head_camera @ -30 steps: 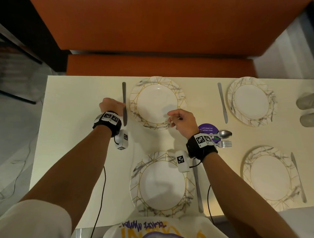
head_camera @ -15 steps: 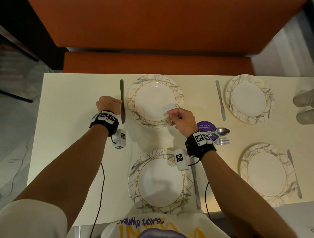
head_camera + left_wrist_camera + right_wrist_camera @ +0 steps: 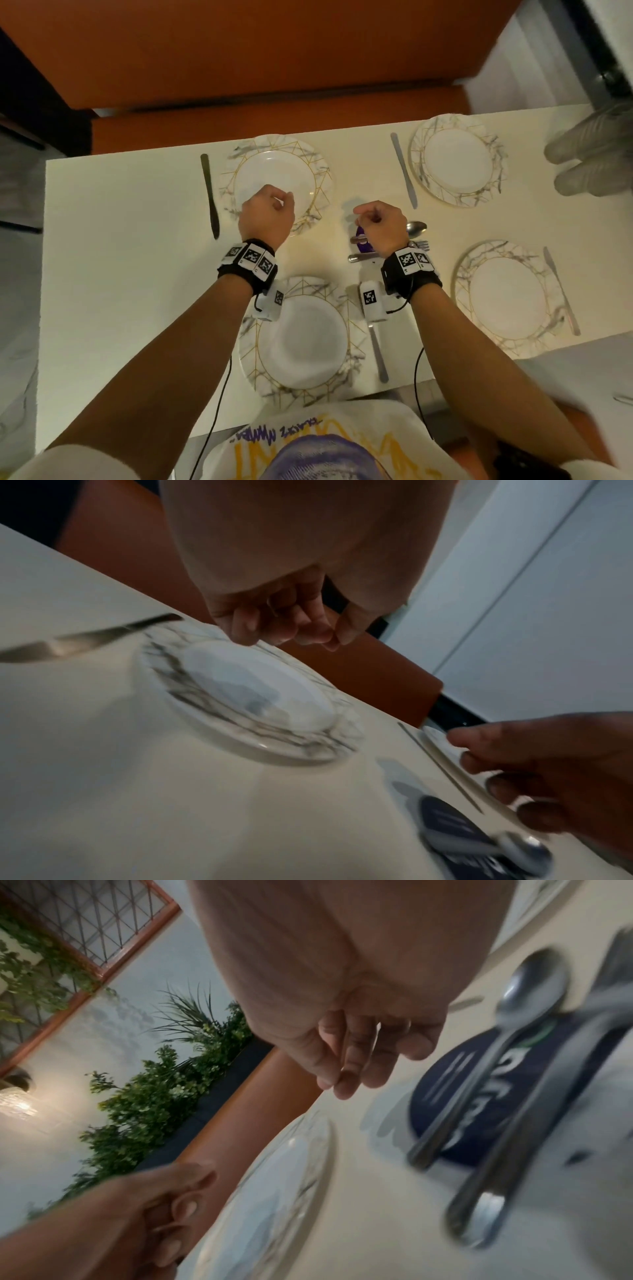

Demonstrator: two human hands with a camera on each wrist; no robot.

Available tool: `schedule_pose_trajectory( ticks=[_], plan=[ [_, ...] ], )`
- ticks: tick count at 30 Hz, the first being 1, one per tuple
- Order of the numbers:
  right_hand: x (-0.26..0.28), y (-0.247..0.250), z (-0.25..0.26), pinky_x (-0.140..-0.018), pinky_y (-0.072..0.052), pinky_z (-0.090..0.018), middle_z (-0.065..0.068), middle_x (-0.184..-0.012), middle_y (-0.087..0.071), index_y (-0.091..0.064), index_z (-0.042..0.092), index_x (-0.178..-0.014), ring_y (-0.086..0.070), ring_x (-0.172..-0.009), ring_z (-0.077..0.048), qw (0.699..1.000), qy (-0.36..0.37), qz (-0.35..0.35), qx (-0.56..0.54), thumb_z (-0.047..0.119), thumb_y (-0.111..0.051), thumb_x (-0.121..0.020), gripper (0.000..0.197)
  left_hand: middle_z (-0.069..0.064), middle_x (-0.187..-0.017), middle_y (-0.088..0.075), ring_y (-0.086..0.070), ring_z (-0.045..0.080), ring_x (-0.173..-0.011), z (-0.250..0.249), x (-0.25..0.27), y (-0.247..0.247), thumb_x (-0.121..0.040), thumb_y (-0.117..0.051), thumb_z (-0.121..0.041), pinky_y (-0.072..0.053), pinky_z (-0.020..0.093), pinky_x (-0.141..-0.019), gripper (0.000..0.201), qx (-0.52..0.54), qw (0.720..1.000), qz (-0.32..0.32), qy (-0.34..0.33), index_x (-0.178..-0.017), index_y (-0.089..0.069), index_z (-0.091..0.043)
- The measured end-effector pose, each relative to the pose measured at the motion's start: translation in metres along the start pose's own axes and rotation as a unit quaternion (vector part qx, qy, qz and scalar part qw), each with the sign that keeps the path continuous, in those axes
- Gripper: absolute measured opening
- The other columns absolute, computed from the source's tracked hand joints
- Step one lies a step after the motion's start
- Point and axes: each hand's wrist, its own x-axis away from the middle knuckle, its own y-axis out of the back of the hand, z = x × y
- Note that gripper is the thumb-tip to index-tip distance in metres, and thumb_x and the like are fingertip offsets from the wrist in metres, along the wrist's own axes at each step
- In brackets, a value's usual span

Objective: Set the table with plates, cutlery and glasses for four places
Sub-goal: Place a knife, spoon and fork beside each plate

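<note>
Four marbled plates lie on the white table (image 3: 120,274): far left (image 3: 284,164), far right (image 3: 457,159), near left (image 3: 301,339) and near right (image 3: 507,298). A knife lies beside each: (image 3: 209,195), (image 3: 404,169), (image 3: 376,349), (image 3: 561,291). My left hand (image 3: 267,212) (image 3: 284,626) hovers over the far left plate's near rim, fingers loosely curled, holding nothing. My right hand (image 3: 376,222) (image 3: 356,1064) hangs relaxed and empty just above a spoon (image 3: 416,228) (image 3: 531,993) and forks (image 3: 420,244) lying on a purple sticker (image 3: 438,1085).
Two clear glasses (image 3: 589,150) stand blurred at the table's far right edge. An orange bench (image 3: 274,113) runs along the far side. Cables hang from both wrist cameras over the table's near edge.
My left hand has let go of the far left knife and moved right over the plate's rim. My right hand has moved right, over the spoon and forks.
</note>
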Motion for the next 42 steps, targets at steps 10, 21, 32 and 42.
schedule_pose_trajectory(
  ticks=[10, 21, 32, 42],
  plan=[
    [-0.034, 0.085, -0.071, -0.085, -0.058, -0.040, -0.007, -0.103, -0.067, -0.068, 0.020, -0.102, -0.065, -0.096, -0.026, 0.982, -0.065, -0.048, 0.168, 0.016, -0.067, -0.087, 0.016, -0.005, -0.092, -0.073, -0.067, 0.015, -0.086, -0.063, 0.040, -0.114, -0.093, -0.070, -0.027, -0.060, 0.037, -0.081, 0.008, -0.012, 0.986, 0.155, -0.052, -0.095, -0.074, -0.020],
    [-0.066, 0.112, -0.102, -0.080, -0.050, -0.025, -0.001, -0.105, -0.073, -0.074, 0.018, -0.104, -0.067, -0.094, -0.020, 0.974, -0.049, 0.062, 0.211, 0.027, -0.064, -0.092, 0.018, -0.005, -0.107, -0.072, -0.064, 0.020, -0.102, -0.082, 0.046, -0.184, -0.091, -0.073, -0.033, -0.051, 0.041, -0.098, 0.016, -0.140, 0.967, 0.209, -0.038, -0.106, -0.078, -0.031],
    [-0.091, 0.121, -0.038, -0.059, -0.037, 0.000, 0.002, -0.083, -0.067, -0.072, 0.007, -0.096, -0.058, -0.075, -0.010, 0.990, 0.117, 0.020, 0.075, 0.017, -0.068, -0.090, 0.012, -0.004, -0.088, -0.075, -0.068, 0.008, -0.077, -0.112, 0.038, -0.155, -0.101, -0.063, -0.022, -0.049, 0.022, -0.075, 0.013, 0.013, 0.977, 0.206, 0.057, -0.101, -0.075, -0.018],
    [-0.050, 0.095, -0.012, -0.071, -0.045, -0.015, 0.009, -0.091, -0.069, -0.071, 0.016, -0.107, -0.062, -0.081, -0.002, 0.995, 0.060, 0.080, -0.006, 0.042, -0.073, -0.087, 0.032, 0.021, -0.101, -0.069, -0.073, 0.027, -0.089, -0.109, 0.075, -0.119, -0.101, -0.063, -0.003, -0.065, 0.040, -0.077, 0.016, 0.410, 0.866, 0.166, 0.233, -0.111, -0.065, 0.008]
  ],
)
